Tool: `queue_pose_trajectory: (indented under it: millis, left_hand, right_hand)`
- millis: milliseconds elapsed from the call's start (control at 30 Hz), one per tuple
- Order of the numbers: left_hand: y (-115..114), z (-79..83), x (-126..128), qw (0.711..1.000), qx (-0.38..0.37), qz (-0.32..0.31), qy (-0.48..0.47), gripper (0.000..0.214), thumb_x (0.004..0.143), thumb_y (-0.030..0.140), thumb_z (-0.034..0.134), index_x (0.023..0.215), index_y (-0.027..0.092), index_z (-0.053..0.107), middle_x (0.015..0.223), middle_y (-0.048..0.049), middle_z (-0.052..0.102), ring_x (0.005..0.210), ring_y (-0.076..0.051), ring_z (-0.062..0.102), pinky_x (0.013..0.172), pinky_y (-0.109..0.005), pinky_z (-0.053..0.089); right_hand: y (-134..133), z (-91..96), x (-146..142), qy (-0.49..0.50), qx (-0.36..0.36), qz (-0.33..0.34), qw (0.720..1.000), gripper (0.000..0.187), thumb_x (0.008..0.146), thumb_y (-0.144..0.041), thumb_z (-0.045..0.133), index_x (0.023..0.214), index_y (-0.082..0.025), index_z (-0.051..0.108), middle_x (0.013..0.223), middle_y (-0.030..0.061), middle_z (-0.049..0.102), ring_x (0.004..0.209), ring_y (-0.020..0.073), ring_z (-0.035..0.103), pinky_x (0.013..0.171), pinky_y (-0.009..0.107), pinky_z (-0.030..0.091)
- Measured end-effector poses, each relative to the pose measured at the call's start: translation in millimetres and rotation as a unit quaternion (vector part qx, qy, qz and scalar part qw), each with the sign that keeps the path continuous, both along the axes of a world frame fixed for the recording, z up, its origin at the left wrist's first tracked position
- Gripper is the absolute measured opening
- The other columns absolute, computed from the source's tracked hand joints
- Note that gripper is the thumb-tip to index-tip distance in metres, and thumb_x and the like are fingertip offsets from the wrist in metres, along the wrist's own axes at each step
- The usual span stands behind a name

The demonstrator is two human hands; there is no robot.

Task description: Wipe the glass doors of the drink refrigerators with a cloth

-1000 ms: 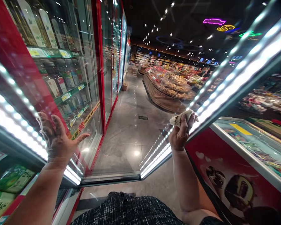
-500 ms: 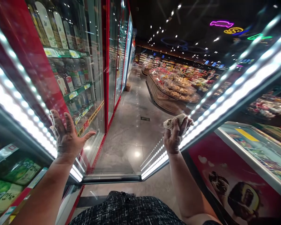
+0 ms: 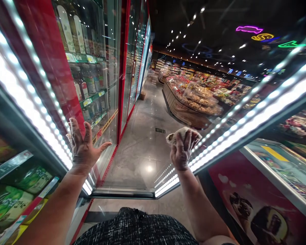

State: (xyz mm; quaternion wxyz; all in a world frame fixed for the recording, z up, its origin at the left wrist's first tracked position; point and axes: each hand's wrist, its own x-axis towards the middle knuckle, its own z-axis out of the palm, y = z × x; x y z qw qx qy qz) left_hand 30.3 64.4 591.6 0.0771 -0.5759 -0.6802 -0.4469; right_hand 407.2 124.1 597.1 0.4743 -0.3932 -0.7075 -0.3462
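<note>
One cloth (image 3: 173,135) in right grip (image 3: 181,152)

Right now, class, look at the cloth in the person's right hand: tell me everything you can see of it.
The cloth is off-white, with a darker brownish patch near its left end. It looks like soft, thick fabric, bunched into an uneven wad, wider than it is tall. The right hand holds it, fingers spread over its near side and hiding much of it. It seems to be pressed to the glass door, its right end beside the LED strip. Whether it is wet cannot be told.
</note>
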Motion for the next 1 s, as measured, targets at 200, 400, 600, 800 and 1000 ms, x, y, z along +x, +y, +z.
queue_pose_trajectory:
  millis: [200,400,600,800,1000]
  left_hand:
    - [-8.4,0.9,-6.2,0.996,0.028,0.008,0.087,0.101,0.083,0.050,0.076,0.165,0.025,0.021,0.172,-0.0200,0.008,0.159,-0.041,0.003,0.124,-0.068,0.018]
    - [-14.7,2.0,-16.7,0.994,-0.006,0.014,0.105,0.085,0.087,0.044,0.075,0.160,0.026,0.036,0.169,-0.0210,0.022,0.158,-0.040,0.017,0.121,-0.066,0.027]
    - [-15.4,-1.7,-27.9,0.989,0.042,0.012,0.139,0.081,0.088,0.036,0.074,0.159,0.034,0.036,0.168,-0.0188,0.026,0.153,-0.042,0.029,0.116,-0.067,0.033]
    - [-15.9,-3.5,-31.8,0.989,0.062,0.011,0.136,0.083,0.087,0.031,0.075,0.159,0.038,0.035,0.168,-0.0157,0.029,0.151,-0.040,0.035,0.116,-0.061,0.035]
    - [-10.3,-10.6,-39.6,0.970,0.133,0.020,0.201,0.094,0.087,0.034,0.077,0.164,0.033,0.023,0.164,-0.0225,0.034,0.147,-0.040,0.042,0.108,-0.056,0.041]
  right_hand:
    - [-0.2,-2.3,3.2,-0.012,0.005,-0.022,1.000,0.048,0.103,-0.022,0.048,0.150,-0.025,0.049,0.164,0.0173,0.037,0.157,0.0326,0.026,0.124,0.065,0.022]
    - [-4.5,14.7,-43.9,0.056,-0.004,-0.023,0.998,0.050,0.104,-0.025,0.047,0.153,-0.023,0.046,0.168,0.0202,0.028,0.156,0.0364,0.025,0.120,0.069,0.025]
    - [-17.4,-14.9,-60.4,-0.061,-0.030,-0.011,0.998,0.064,0.099,-0.012,0.050,0.158,-0.030,0.038,0.171,0.0120,0.024,0.161,0.0277,0.008,0.127,0.062,0.016]
    - [-12.2,4.2,-80.1,0.019,-0.019,-0.002,1.000,0.064,0.099,-0.012,0.048,0.160,-0.028,0.036,0.172,0.0145,0.018,0.160,0.0340,0.012,0.123,0.069,0.016]
    - [-19.2,-16.3,-96.2,-0.076,-0.035,0.010,0.996,0.070,0.095,-0.005,0.049,0.159,-0.031,0.037,0.172,0.0093,0.021,0.161,0.0256,0.006,0.128,0.061,0.008]
